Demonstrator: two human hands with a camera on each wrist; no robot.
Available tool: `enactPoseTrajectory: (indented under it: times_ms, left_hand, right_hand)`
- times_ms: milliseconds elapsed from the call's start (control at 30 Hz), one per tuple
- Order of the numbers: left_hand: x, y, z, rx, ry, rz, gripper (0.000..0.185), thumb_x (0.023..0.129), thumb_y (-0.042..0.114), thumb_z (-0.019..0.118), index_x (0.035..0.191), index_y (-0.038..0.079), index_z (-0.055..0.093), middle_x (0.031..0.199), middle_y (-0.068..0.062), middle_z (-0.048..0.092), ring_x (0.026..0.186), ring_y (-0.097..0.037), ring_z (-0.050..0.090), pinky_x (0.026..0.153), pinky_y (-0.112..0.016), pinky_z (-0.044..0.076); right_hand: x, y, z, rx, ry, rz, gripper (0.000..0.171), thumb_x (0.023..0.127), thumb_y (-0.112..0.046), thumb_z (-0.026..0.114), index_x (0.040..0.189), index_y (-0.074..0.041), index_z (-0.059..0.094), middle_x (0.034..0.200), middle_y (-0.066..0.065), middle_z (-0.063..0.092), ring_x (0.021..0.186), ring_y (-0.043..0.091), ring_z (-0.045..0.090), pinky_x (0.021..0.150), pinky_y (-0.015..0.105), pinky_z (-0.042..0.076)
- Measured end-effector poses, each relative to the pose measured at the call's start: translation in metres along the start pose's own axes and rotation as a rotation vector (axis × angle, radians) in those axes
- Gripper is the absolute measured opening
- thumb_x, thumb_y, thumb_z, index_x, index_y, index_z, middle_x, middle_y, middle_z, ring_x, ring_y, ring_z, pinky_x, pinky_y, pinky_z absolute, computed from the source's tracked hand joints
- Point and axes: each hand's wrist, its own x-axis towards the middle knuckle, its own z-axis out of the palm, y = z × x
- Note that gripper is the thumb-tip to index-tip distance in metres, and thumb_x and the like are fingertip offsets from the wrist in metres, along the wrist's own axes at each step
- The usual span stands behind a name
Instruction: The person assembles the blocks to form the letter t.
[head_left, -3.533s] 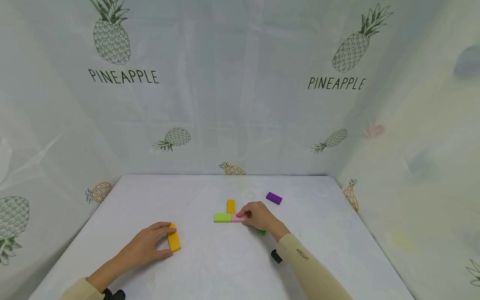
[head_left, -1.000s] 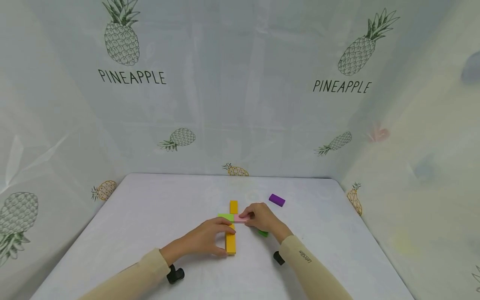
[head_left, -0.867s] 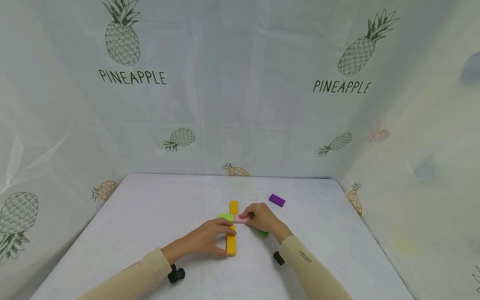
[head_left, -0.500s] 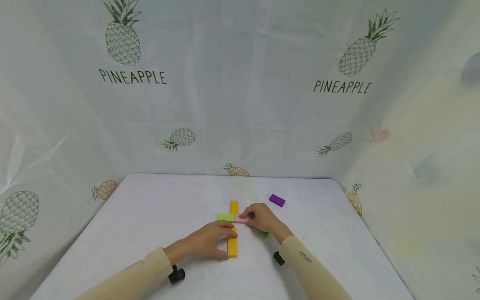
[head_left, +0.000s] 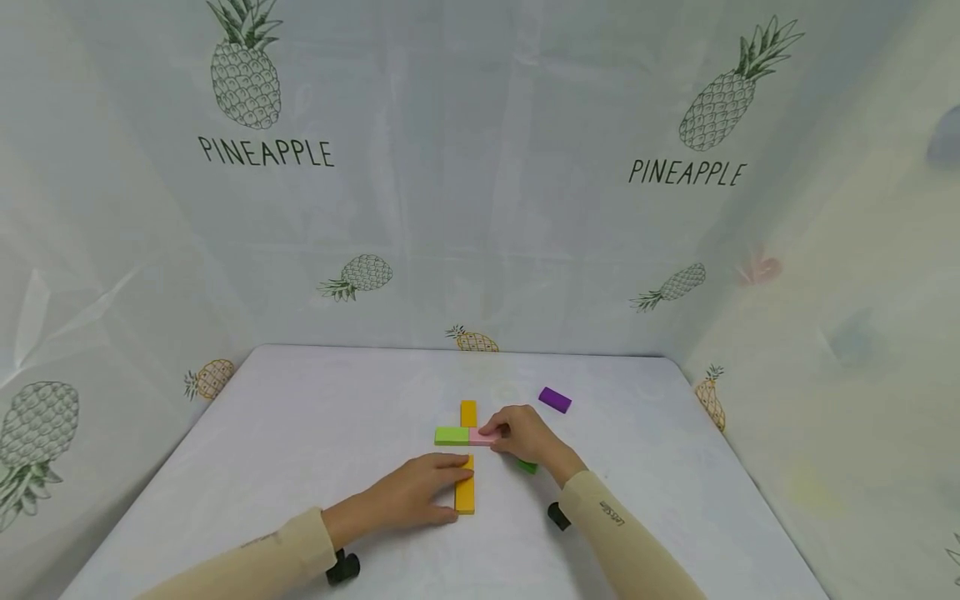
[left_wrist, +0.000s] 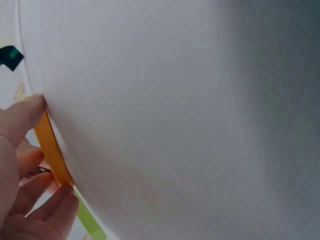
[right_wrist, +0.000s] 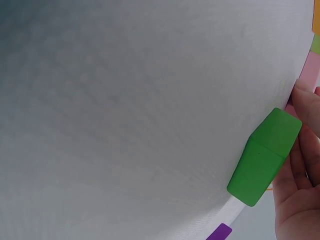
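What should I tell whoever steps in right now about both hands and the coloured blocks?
Left hand grips the long orange rectangular block lying flat just below the row.
Right hand pinches the pink rectangular block, which is end to end with the light green rectangular block.
Short orange block sits above that row.
Done: the pink-green row and the block above.
Left: seat the long orange block against the row. Dark green block under the right hand and purple block are unplaced.
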Motion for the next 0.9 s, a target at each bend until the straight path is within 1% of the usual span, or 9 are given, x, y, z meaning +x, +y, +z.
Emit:
enactPoseTrajectory:
  times_ms: [133, 333, 633, 900]
  left_hand:
    - [-0.0013, 0.0009, 0.0011, 0.001, 0.006, 0.009, 0.061, 0.089, 0.045, 0.069, 0.141, 0.018, 0.054, 0.149, 0.0, 0.046, 0.134, -0.017, 0.046, 0.106, -0.04, 0.044]
    - [-0.0014, 0.0021, 0.0011, -0.015, 0.039, 0.035, 0.057, 0.089, 0.039, 0.071, 0.138, 0.015, 0.057, 0.146, -0.001, 0.05, 0.132, -0.016, 0.049, 0.103, -0.038, 0.046]
    - [0.0015, 0.0031, -0.002, -0.051, 0.04, 0.035, 0.056, 0.089, 0.037, 0.072, 0.138, 0.014, 0.057, 0.145, -0.002, 0.051, 0.133, -0.015, 0.048, 0.103, -0.037, 0.046]
    - [0.0054, 0.0, -0.0021, -0.047, 0.047, 0.041, 0.055, 0.089, 0.036, 0.072, 0.137, 0.012, 0.058, 0.144, -0.004, 0.053, 0.133, -0.016, 0.048, 0.103, -0.038, 0.046]
  right_hand:
    - [-0.0004, -0.0005, -0.0005, -0.001, 0.002, -0.009, 0.025, 0.085, -0.015, 0.077, 0.109, -0.022, 0.076, 0.101, -0.01, 0.07, 0.086, 0.007, 0.056, 0.082, 0.023, 0.051]
    - [-0.0014, -0.0022, -0.0018, 0.005, 0.002, -0.02, 0.025, 0.085, -0.013, 0.077, 0.109, -0.021, 0.076, 0.102, -0.008, 0.07, 0.085, 0.01, 0.057, 0.081, 0.023, 0.051]
    - [-0.0021, -0.0045, -0.0032, 0.012, 0.002, -0.013, 0.025, 0.084, -0.013, 0.077, 0.108, -0.02, 0.076, 0.101, -0.006, 0.07, 0.084, 0.012, 0.057, 0.079, 0.022, 0.051]
    - [-0.0017, -0.0036, -0.0021, 0.012, 0.009, -0.028, 0.024, 0.083, -0.012, 0.078, 0.107, -0.018, 0.076, 0.101, -0.005, 0.071, 0.085, 0.012, 0.058, 0.08, 0.023, 0.052]
